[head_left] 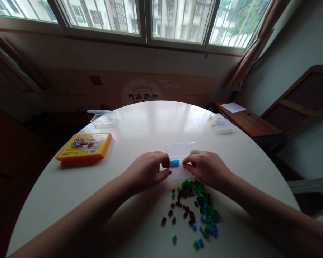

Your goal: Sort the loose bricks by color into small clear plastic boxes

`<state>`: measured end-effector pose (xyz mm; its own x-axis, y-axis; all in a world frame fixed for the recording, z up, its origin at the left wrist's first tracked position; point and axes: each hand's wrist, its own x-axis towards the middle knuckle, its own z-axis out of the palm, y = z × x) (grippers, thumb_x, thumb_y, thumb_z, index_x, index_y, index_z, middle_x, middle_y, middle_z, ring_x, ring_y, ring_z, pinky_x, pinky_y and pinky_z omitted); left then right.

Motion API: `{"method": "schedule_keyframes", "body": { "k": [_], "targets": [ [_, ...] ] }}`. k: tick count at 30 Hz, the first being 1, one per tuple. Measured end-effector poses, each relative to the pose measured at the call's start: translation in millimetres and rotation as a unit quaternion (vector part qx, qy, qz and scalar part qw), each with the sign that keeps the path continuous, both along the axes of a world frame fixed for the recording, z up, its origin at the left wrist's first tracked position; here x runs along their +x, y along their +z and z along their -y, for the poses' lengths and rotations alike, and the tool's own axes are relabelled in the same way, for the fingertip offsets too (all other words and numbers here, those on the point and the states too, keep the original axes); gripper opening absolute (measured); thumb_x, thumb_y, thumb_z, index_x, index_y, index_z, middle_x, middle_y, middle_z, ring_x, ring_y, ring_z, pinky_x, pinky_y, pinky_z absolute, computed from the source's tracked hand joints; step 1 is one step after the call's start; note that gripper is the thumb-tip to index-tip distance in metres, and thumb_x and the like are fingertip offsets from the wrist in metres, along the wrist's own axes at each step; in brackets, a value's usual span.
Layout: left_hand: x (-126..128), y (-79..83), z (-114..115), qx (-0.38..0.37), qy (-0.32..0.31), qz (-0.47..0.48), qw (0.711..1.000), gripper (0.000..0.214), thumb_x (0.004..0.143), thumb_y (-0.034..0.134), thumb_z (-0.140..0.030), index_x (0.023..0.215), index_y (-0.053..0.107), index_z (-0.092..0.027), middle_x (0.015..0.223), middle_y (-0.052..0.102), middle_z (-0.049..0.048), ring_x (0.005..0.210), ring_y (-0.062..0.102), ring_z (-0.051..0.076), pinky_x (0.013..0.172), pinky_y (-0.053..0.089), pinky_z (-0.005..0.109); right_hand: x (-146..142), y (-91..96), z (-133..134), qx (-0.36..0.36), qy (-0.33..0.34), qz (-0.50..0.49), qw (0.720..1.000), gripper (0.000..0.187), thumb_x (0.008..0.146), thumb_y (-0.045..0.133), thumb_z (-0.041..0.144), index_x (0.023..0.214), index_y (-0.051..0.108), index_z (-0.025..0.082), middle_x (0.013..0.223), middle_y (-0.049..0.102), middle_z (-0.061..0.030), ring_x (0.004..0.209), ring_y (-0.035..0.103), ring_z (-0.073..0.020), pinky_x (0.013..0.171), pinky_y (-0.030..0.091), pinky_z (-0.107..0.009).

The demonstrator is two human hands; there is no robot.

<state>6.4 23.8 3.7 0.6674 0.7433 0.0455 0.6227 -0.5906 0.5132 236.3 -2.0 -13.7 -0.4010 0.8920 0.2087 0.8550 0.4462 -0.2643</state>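
My left hand point(148, 170) and my right hand point(206, 167) meet at the middle of a round white table point(140, 125). Between their fingertips is a small blue brick piece point(174, 163), pinched from both ends by closed fingers. It hangs just over a clear plastic box point(179, 148) with its lid open. In front of my right wrist lies a loose pile of tiny green, blue and dark brown bricks point(195, 206).
An orange flat box point(84, 146) lies at the left of the table. A clear container point(103, 118) sits at the far left edge, and another small clear box point(222, 125) at the far right. A wooden desk point(247, 122) stands beyond the right edge.
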Motion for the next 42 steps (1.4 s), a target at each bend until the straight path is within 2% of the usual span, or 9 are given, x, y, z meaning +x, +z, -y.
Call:
{"method": "schedule_keyframes", "body": {
  "k": [7, 13, 19, 30, 42],
  "targets": [
    [-0.5, -2.0, 0.3, 0.017, 0.000, 0.001, 1.000, 0.008, 0.081, 0.064, -0.027, 0.081, 0.062, -0.019, 0.083, 0.066, 0.0007, 0.068, 0.058, 0.014, 0.061, 0.044, 0.025, 2.0, 1.6, 3.9, 0.009, -0.007, 0.002, 1.000, 0.015, 0.088, 0.062, 0.027, 0.090, 0.076, 0.029, 0.083, 0.071, 0.0010, 0.067, 0.062, -0.0133, 0.058, 0.038, -0.026],
    [-1.2, -1.6, -0.6, -0.001, 0.003, -0.009, 1.000, 0.010, 0.081, 0.064, -0.029, 0.086, 0.062, -0.020, 0.085, 0.067, 0.0009, 0.069, 0.060, 0.015, 0.062, 0.044, 0.026, 0.3, 0.2, 2.9, 0.001, -0.005, 0.009, 1.000, 0.017, 0.089, 0.060, 0.027, 0.090, 0.077, 0.030, 0.084, 0.071, 0.0025, 0.067, 0.061, -0.0132, 0.058, 0.038, -0.026],
    [-1.6, -4.1, -1.5, 0.003, -0.004, -0.005, 1.000, 0.010, 0.082, 0.063, -0.028, 0.086, 0.061, -0.020, 0.084, 0.067, 0.0006, 0.068, 0.060, 0.015, 0.062, 0.045, 0.026, -3.1, -1.2, 1.2, 0.012, -0.012, 0.018, 1.000, 0.019, 0.088, 0.060, 0.025, 0.096, 0.076, 0.030, 0.084, 0.071, 0.0021, 0.069, 0.063, -0.0144, 0.059, 0.039, -0.027],
    [-2.0, -3.3, -1.1, 0.006, -0.004, -0.013, 1.000, 0.010, 0.082, 0.064, -0.028, 0.085, 0.062, -0.020, 0.084, 0.067, 0.0006, 0.068, 0.060, 0.015, 0.062, 0.044, 0.026, -3.4, -1.1, 0.9, 0.004, -0.014, 0.025, 1.000, 0.018, 0.089, 0.059, 0.026, 0.094, 0.076, 0.028, 0.085, 0.071, 0.0013, 0.068, 0.062, -0.0145, 0.058, 0.038, -0.027],
    [-2.1, -4.8, -3.0, -0.010, -0.011, -0.004, 1.000, 0.010, 0.082, 0.064, -0.029, 0.085, 0.062, -0.019, 0.086, 0.067, 0.0014, 0.069, 0.059, 0.015, 0.062, 0.044, 0.026, -6.5, -0.9, -0.9, 0.016, -0.012, 0.045, 0.999, 0.021, 0.091, 0.056, 0.027, 0.093, 0.076, 0.029, 0.081, 0.070, 0.0001, 0.064, 0.058, -0.0132, 0.054, 0.032, -0.027]
  ]
}}
